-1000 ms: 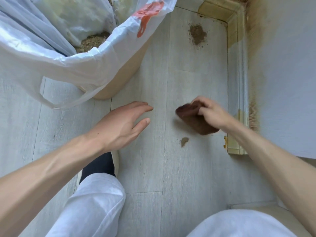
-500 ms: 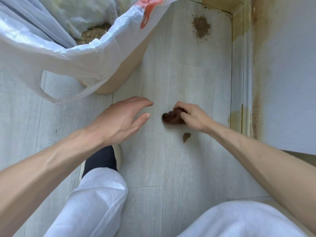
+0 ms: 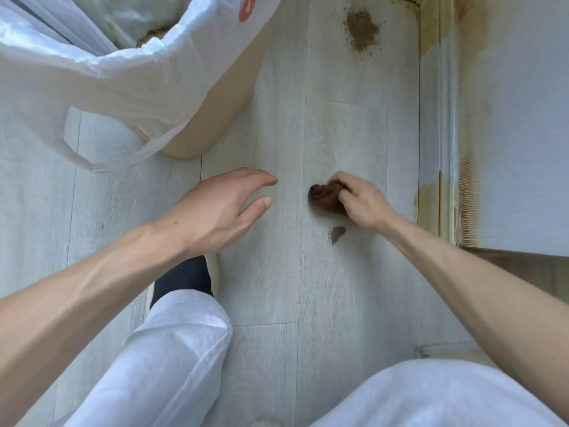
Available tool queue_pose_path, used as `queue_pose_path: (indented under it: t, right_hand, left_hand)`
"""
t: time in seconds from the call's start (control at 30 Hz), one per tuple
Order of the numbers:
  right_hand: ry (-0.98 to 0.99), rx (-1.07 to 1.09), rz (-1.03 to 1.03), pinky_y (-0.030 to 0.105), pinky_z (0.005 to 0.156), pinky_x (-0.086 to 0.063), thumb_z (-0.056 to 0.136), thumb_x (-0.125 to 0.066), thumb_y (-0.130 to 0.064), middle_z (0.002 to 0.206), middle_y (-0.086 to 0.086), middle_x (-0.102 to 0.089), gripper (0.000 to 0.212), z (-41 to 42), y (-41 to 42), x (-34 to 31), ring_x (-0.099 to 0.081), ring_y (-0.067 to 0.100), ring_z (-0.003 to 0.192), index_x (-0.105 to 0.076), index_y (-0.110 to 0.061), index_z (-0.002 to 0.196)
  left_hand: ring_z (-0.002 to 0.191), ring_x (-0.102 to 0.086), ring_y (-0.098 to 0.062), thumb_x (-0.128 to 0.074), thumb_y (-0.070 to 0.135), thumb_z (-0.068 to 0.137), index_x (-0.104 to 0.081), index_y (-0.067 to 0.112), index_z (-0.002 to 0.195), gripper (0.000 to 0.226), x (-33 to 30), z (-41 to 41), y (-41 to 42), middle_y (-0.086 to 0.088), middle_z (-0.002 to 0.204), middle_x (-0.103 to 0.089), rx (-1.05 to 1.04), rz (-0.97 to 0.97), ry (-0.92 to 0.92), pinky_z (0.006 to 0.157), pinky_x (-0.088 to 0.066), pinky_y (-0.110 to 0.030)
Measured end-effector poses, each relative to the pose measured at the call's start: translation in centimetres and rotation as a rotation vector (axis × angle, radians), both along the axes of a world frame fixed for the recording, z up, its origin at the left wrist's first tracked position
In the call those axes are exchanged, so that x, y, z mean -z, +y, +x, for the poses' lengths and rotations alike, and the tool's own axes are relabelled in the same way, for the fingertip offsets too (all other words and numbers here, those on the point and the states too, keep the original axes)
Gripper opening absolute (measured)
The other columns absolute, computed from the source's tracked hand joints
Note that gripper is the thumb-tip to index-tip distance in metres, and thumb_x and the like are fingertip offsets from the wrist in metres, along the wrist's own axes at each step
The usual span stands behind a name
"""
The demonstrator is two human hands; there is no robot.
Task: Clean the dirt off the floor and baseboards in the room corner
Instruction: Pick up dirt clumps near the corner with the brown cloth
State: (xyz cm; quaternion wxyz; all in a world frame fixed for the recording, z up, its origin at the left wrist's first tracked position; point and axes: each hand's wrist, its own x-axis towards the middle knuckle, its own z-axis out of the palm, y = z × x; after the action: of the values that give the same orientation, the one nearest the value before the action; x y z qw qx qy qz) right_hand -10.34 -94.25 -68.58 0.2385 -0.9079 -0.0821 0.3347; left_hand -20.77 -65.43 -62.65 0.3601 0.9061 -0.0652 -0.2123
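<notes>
Step in hand: Wiping the floor [image 3: 338,288] — judged from the bunched brown cloth [image 3: 323,197] held low over the pale planks at centre frame, most likely gathering loose dirt toward the waiting palm.

Right hand: The right hand [image 3: 363,201], right of centre, has fingers curled round the cloth, gripping it in a tight wad; whether the cloth touches the boards cannot be told.

Left hand: The left hand [image 3: 221,208], left of centre, hovers with fingers straight and thumb spread, holding nothing, palm turned toward the cloth and near it, with a strip of bare floor between.

Dirt remaining: A small dirt smear [image 3: 337,233] lies just below the cloth hand; a larger dirt pile [image 3: 361,30] sits at the upper right of the frame, close to the room corner.

Baseboards: The baseboard [image 3: 443,134] along the right edge of the floor shows yellowish-brown staining at the top and again beside the right wrist — not yet cleaned, by the look of it.

Bin: A bag-lined bin [image 3: 212,118] fills the upper left, with brown debris visible inside.

Next move: Probably a short sweep back over the small smear, then carrying what the cloth has gathered up to the bin; the corner pile and the stained trim would follow.
</notes>
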Motion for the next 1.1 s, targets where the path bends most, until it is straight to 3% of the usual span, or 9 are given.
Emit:
queue_pose_path:
  t: [0.17, 0.33, 0.47, 0.6, 0.7, 0.87, 0.97, 1.03, 1.1]
  right_hand:
    - [-0.007, 0.183, 0.119, 0.029, 0.081, -0.045, 0.092, -0.045, 0.000, 0.099, -0.007, -0.069, 0.034, -2.6, -1.8, -2.4, -0.061, 0.010, 0.095, -0.065, -0.025, 0.102]
    - [-0.143, 0.411, 0.035, 0.034, 0.083, -0.049, 0.098, -0.043, -0.006, 0.105, -0.001, -0.066, 0.030, 2.1, -5.3, -4.1, -0.062, 0.020, 0.101, -0.060, -0.024, 0.114]
    - [-0.117, 0.358, -0.064, 0.033, 0.081, -0.042, 0.099, -0.042, -0.007, 0.108, 0.004, -0.064, 0.031, -0.1, -5.1, -1.3, -0.060, 0.026, 0.102, -0.058, -0.021, 0.121]
    - [-0.098, 0.313, 0.026, 0.029, 0.073, -0.040, 0.096, -0.045, -0.003, 0.100, -0.003, -0.064, 0.033, -4.6, -3.5, -0.3, -0.057, 0.015, 0.091, -0.060, -0.022, 0.118]
    - [-0.096, 0.471, 0.066, 0.022, 0.073, -0.044, 0.095, -0.046, -0.002, 0.098, -0.011, -0.066, 0.034, -5.9, -4.4, -1.3, -0.059, 0.004, 0.090, -0.061, -0.027, 0.113]
    - [-0.192, 0.706, -0.023, 0.030, 0.078, -0.046, 0.097, -0.045, -0.005, 0.108, -0.008, -0.066, 0.038, -8.8, -8.1, -2.0, -0.062, 0.018, 0.105, -0.061, -0.026, 0.124]
    - [-0.214, 0.658, -0.027, 0.034, 0.092, -0.047, 0.098, -0.046, -0.005, 0.118, -0.005, -0.066, 0.042, -9.2, -6.9, -0.7, -0.061, 0.021, 0.113, -0.060, -0.025, 0.131]
    - [-0.273, 0.536, 0.001, 0.029, 0.104, -0.043, 0.097, -0.051, -0.006, 0.129, -0.002, -0.063, 0.042, -9.3, -4.6, 0.2, -0.058, 0.017, 0.119, -0.060, -0.022, 0.136]
    - [-0.287, 0.417, 0.024, 0.025, 0.105, -0.041, 0.098, -0.062, -0.018, 0.132, -0.003, -0.058, 0.042, -9.8, -2.5, 0.6, -0.055, 0.009, 0.116, -0.058, -0.022, 0.140]
  left_hand:
    - [0.142, -0.043, -0.012, -0.043, 0.039, 0.107, -0.048, 0.024, 0.150, 0.046, -0.2, 0.3, -0.4, 0.009, 0.155, -0.047, -0.003, -0.014, -0.012, 0.115, -0.032, -0.027]
    - [0.142, -0.044, -0.012, -0.043, 0.038, 0.107, -0.049, 0.023, 0.149, 0.045, -0.2, 0.3, -0.8, 0.008, 0.154, -0.049, 0.014, -0.016, -0.030, 0.111, -0.030, -0.023]
    - [0.142, -0.043, -0.012, -0.041, 0.041, 0.108, -0.049, 0.024, 0.150, 0.046, -0.1, 0.1, -0.7, 0.008, 0.154, -0.048, 0.025, -0.011, -0.025, 0.112, -0.030, -0.024]
    - [0.142, -0.044, -0.012, -0.033, 0.049, 0.104, -0.050, 0.024, 0.149, 0.054, 0.3, -0.1, -0.4, 0.008, 0.154, -0.049, 0.033, -0.003, -0.022, 0.110, -0.030, -0.023]
    - [0.142, -0.044, -0.013, -0.035, 0.047, 0.106, -0.050, 0.023, 0.149, 0.051, 0.2, -0.1, -0.4, 0.007, 0.154, -0.049, 0.026, -0.009, -0.025, 0.110, -0.029, -0.023]
    - [0.141, -0.045, -0.013, -0.040, 0.042, 0.108, -0.050, 0.023, 0.149, 0.046, 0.3, 0.0, -0.1, 0.007, 0.154, -0.050, 0.022, -0.008, -0.028, 0.109, -0.029, -0.021]
    - [0.141, -0.045, -0.013, -0.040, 0.043, 0.108, -0.050, 0.023, 0.149, 0.046, 0.3, 0.0, -0.2, 0.007, 0.154, -0.049, 0.030, -0.004, -0.020, 0.110, -0.029, -0.022]
    - [0.141, -0.045, -0.013, -0.039, 0.043, 0.108, -0.050, 0.023, 0.149, 0.046, 0.2, -0.1, -0.4, 0.006, 0.154, -0.049, 0.039, -0.007, -0.017, 0.111, -0.030, -0.023]
    - [0.141, -0.045, -0.014, -0.037, 0.046, 0.106, -0.051, 0.023, 0.148, 0.050, 0.1, -0.2, -0.5, 0.006, 0.153, -0.050, 0.046, -0.006, -0.013, 0.113, -0.032, -0.026]
